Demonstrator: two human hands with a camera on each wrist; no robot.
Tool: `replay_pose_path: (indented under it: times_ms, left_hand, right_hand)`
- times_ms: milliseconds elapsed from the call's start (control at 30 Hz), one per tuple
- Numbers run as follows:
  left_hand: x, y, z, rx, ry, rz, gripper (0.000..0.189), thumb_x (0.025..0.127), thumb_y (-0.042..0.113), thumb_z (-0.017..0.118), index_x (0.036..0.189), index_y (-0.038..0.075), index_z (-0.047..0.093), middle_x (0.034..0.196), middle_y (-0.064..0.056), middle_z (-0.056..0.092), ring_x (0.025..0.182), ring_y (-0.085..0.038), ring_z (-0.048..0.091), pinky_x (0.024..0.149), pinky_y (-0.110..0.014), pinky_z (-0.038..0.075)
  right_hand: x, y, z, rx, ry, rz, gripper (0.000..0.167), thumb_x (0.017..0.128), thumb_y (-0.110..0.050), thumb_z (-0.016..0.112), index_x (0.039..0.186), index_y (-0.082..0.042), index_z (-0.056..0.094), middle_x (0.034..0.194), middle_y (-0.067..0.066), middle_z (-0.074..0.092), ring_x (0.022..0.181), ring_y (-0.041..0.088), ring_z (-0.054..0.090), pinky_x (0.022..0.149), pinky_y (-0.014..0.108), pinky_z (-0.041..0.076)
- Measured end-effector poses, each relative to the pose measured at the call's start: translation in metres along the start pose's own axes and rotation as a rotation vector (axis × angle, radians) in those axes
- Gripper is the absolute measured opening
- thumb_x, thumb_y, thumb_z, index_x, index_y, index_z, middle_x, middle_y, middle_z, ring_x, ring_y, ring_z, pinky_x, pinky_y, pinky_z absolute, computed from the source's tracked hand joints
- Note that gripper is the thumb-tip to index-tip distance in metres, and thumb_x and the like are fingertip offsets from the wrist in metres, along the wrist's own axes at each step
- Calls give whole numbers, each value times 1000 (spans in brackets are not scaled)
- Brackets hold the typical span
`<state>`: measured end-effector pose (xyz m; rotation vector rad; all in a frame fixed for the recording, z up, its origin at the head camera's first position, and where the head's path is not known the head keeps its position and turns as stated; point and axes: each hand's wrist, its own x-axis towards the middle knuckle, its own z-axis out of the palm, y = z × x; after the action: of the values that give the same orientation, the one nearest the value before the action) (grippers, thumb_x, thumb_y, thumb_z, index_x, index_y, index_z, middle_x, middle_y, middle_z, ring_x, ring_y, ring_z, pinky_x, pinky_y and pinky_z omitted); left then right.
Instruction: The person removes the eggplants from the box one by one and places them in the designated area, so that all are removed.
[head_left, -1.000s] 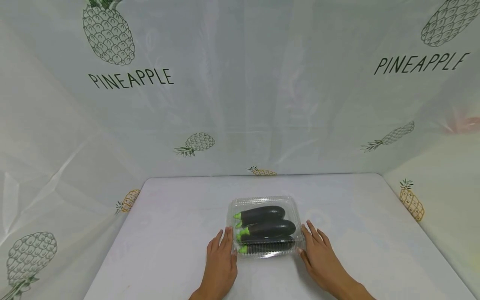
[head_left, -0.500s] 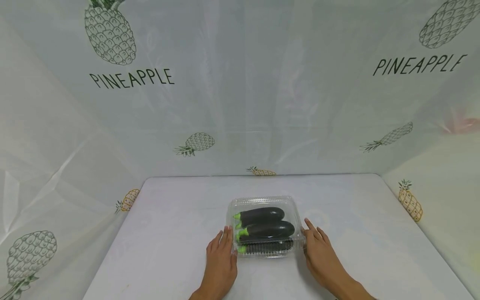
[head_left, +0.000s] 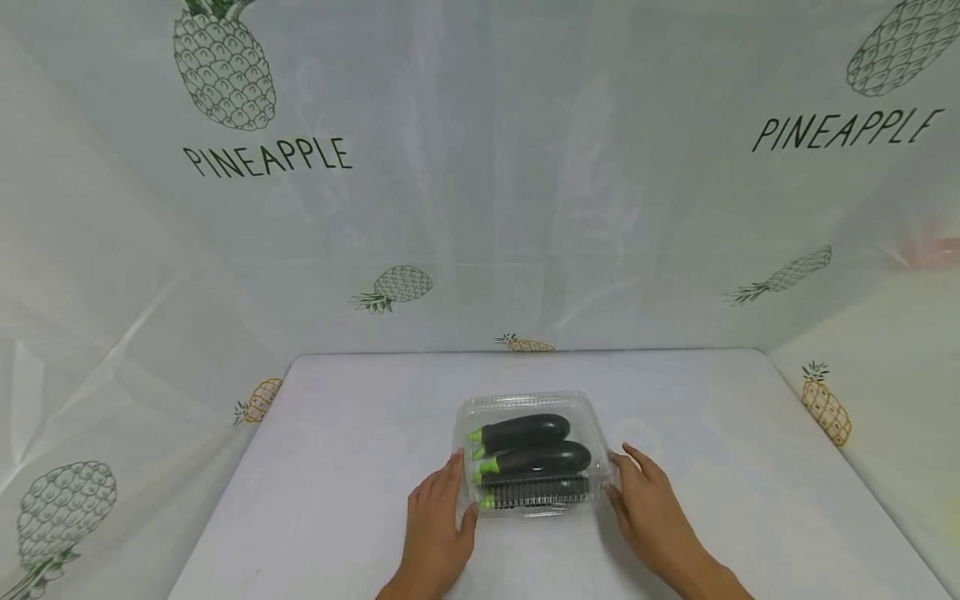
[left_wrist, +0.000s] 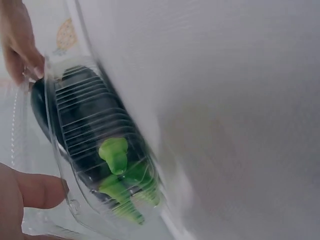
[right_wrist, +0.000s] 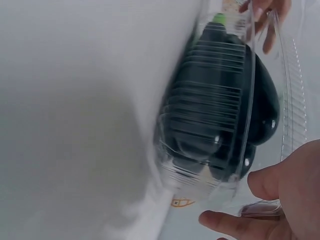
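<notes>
A clear plastic clamshell box sits on the white table with several dark eggplants inside, their green caps toward the left. My left hand holds the box's left side, fingers along the edge and thumb by the front corner. On the opposite side my right hand grips the right edge near the front. In the left wrist view, the left thumb touches the rim, with green caps behind the ribbed front wall. The right wrist view has the right thumb beside the rim and rounded eggplant ends beyond.
The white table has rounded far corners. Behind it and along both sides hangs a pale curtain printed with pineapples and lettering.
My right hand's fingers and thumb have shifted at the box's right edge. The ribbed front wall shows a little more in the head view. My left hand stays nearly in place.
</notes>
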<state>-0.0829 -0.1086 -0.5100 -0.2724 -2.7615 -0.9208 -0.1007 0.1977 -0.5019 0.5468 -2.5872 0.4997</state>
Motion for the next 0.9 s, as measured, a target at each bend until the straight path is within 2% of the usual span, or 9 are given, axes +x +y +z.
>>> replay_pose_path:
  times_ms: [100, 167, 300, 367, 433, 567, 700, 900]
  left_hand:
    - [3, -2, 0, -61, -5, -42, 82, 91, 7, 78, 160, -3, 35, 151, -23, 53, 135, -42, 52, 109, -69, 42]
    - [5, -4, -1, -108, -16, -65, 84, 91, 7, 78, 160, -3, 33, 150, -21, 52, 130, -39, 55, 107, -64, 47]
    - [10, -7, -6, -245, -67, -109, 82, 92, 6, 77, 160, -2, 31, 147, -18, 50, 114, -25, 57, 89, -41, 57]
    - [14, -8, -10, -330, -100, -138, 79, 94, 5, 74, 160, -3, 31, 145, -19, 50, 105, -20, 57, 78, -31, 56]
    - [19, -11, -15, -420, -133, -170, 76, 96, 4, 71, 160, -5, 30, 142, -22, 50, 99, -19, 58, 72, -26, 54]
    - [30, -16, -22, -554, -185, -226, 70, 100, 3, 66, 158, -10, 29, 134, -27, 52, 94, -20, 64, 68, -26, 58]
    - [38, -20, -25, -666, -223, -280, 66, 101, -1, 63, 157, -11, 30, 128, -25, 54, 89, -22, 65, 65, -28, 61]
    - [43, -23, -26, -776, -253, -331, 64, 101, -5, 61, 156, -13, 30, 124, -24, 56, 80, -18, 61, 61, -29, 61]
  right_hand:
    - [3, -2, -5, 0, -18, 34, 44, 90, -4, 79, 126, 7, 57, 122, 23, 73, 127, 48, 59, 104, 65, 49]
    - [6, -3, -9, 1, -34, 61, 44, 92, -6, 79, 128, 6, 58, 124, 22, 72, 126, 47, 59, 103, 65, 50]
    - [11, -4, -15, 8, -36, 85, 42, 94, -8, 79, 129, 3, 60, 123, 20, 70, 122, 44, 61, 100, 64, 52]
    - [14, -3, -17, 12, -21, 78, 40, 93, -9, 79, 127, 3, 61, 121, 19, 69, 119, 43, 62, 97, 63, 54]
    - [17, -2, -20, 23, -8, 72, 38, 93, -9, 79, 126, 2, 62, 119, 18, 69, 116, 42, 63, 95, 63, 54]
    - [23, 1, -24, 66, 4, 73, 37, 95, -9, 77, 127, 2, 62, 123, 18, 68, 118, 42, 62, 96, 63, 54]
    - [31, 2, -29, 132, 8, 86, 37, 97, -8, 75, 130, 2, 62, 132, 19, 66, 123, 44, 60, 99, 63, 53]
    - [41, 4, -34, 200, 40, 95, 42, 97, -4, 74, 136, 3, 59, 134, 20, 66, 125, 43, 61, 100, 62, 52]
